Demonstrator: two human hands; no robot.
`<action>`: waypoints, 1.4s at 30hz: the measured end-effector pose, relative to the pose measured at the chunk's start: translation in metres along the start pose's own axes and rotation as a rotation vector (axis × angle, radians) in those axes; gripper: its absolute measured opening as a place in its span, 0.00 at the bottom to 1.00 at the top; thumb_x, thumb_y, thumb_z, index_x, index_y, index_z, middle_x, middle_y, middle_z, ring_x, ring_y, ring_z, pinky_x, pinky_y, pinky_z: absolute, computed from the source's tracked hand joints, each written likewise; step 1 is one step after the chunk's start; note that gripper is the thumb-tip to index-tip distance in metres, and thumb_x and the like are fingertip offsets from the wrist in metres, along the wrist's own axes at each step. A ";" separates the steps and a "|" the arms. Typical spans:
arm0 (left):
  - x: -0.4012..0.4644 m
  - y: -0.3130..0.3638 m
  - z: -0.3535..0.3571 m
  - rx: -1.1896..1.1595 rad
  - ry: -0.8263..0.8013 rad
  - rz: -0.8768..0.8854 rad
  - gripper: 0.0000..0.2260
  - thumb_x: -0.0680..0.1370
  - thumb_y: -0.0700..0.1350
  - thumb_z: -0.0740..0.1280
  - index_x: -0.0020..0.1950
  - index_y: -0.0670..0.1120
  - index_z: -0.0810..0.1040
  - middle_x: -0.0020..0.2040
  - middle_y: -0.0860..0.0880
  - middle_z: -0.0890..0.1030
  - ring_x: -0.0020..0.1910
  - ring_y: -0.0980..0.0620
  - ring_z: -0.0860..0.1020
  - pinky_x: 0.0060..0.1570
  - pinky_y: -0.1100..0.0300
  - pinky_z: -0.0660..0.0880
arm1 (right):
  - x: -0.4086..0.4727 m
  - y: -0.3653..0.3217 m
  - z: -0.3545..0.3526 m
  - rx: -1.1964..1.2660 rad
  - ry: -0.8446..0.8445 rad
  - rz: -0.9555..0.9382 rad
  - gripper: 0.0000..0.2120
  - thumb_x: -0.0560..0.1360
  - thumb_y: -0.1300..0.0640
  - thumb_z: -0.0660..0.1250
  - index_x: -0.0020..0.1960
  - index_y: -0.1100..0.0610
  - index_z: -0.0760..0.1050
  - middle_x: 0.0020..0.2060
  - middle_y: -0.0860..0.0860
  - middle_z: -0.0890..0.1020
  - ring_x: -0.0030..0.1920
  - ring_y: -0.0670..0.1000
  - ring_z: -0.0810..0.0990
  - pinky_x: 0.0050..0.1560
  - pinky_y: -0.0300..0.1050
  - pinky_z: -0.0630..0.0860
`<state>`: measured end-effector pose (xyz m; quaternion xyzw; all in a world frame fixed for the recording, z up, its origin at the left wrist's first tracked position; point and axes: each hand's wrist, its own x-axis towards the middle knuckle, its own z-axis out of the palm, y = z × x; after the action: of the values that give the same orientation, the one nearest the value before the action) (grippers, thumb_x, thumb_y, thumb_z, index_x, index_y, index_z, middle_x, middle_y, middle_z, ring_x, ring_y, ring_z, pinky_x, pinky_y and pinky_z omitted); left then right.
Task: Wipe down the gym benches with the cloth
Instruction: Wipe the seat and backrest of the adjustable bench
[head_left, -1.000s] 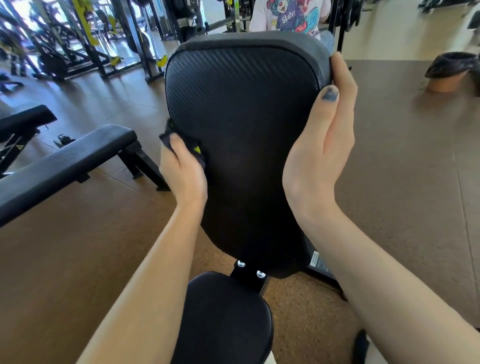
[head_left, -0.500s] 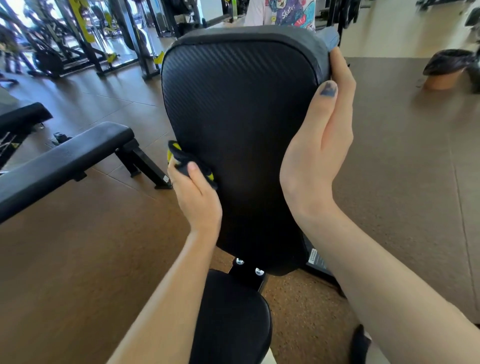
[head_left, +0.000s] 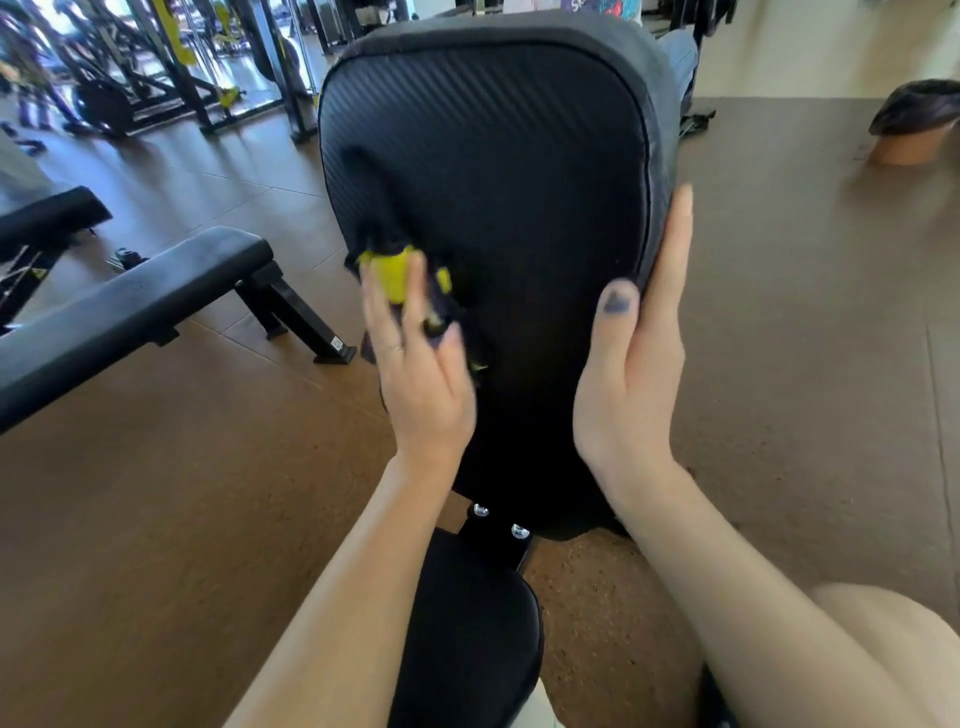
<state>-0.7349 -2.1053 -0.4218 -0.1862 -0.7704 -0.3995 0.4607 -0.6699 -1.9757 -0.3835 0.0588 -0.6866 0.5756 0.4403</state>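
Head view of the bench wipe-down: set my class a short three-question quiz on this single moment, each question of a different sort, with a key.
1. True or false: the cloth lies on the flat bench to the left.
2. Multiple choice: where is the right hand? A) on the seat pad B) along the right edge of the backrest pad C) on the floor
3. Fill in: the left hand presses the cloth against the ____ pad.

Key
1. False: it is under the left hand, on the backrest pad.
2. B: thumb on the front face, fingers along the side edge.
3. backrest
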 end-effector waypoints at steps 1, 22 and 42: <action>-0.006 -0.010 0.003 -0.035 0.027 -0.125 0.25 0.84 0.48 0.56 0.76 0.72 0.58 0.82 0.40 0.57 0.82 0.42 0.57 0.77 0.63 0.55 | -0.006 0.006 0.000 -0.045 0.021 0.019 0.32 0.83 0.41 0.50 0.82 0.53 0.47 0.71 0.35 0.69 0.66 0.29 0.69 0.66 0.28 0.66; -0.016 0.035 0.013 -0.178 0.091 -0.329 0.22 0.87 0.48 0.53 0.81 0.43 0.61 0.82 0.37 0.56 0.82 0.40 0.54 0.81 0.47 0.54 | -0.010 0.012 -0.008 0.136 -0.139 0.067 0.27 0.88 0.50 0.51 0.81 0.47 0.41 0.80 0.37 0.58 0.79 0.41 0.60 0.80 0.47 0.58; -0.080 0.062 0.019 0.043 -0.173 0.206 0.20 0.85 0.39 0.62 0.76 0.48 0.65 0.77 0.41 0.61 0.80 0.40 0.56 0.79 0.47 0.59 | -0.001 0.015 -0.035 0.449 -0.331 0.542 0.29 0.84 0.43 0.49 0.82 0.51 0.58 0.78 0.49 0.68 0.78 0.49 0.67 0.80 0.58 0.60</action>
<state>-0.6645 -2.0456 -0.4675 -0.2881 -0.7926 -0.3158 0.4348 -0.6593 -1.9422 -0.3971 0.0624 -0.5958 0.7898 0.1318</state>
